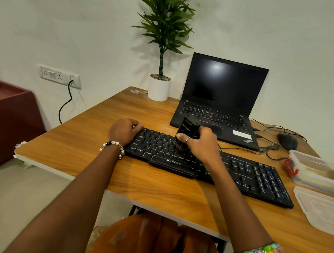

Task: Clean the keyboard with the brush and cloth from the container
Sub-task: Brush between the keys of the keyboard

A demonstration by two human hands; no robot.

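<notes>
- The keyboard [208, 167] is black, long and flat, with white letters and a maker's name under the space bar. It lies slanted across the wooden desk [108, 121], in front of the open laptop [219, 102].
- The brush [187, 134] is a black block with short dark bristles at its lower end. The bristles touch the keys in the middle of the keyboard's letter area.
- The right hand [202, 143] grips the brush body, thumb on the near face and fingers curled round the far side.
- The left hand [123, 130] holds the keyboard's left far corner, fingers bent over the edge, so it seems to steady it.
- Risk: if the left hand lets go, the strokes could push the keyboard toward the laptop.
- Risk: hard pressing may lift a keycap, and the dust may fall deeper between the keys.
- Right of the keyboard stands the clear container [314, 172], open, with pale material inside that is probably the cloth. Its lid [320, 209] lies near it.
- Behind the keyboard's right end are a mouse [287, 141] and loose cables [265, 149], which a wide stroke could catch.
</notes>
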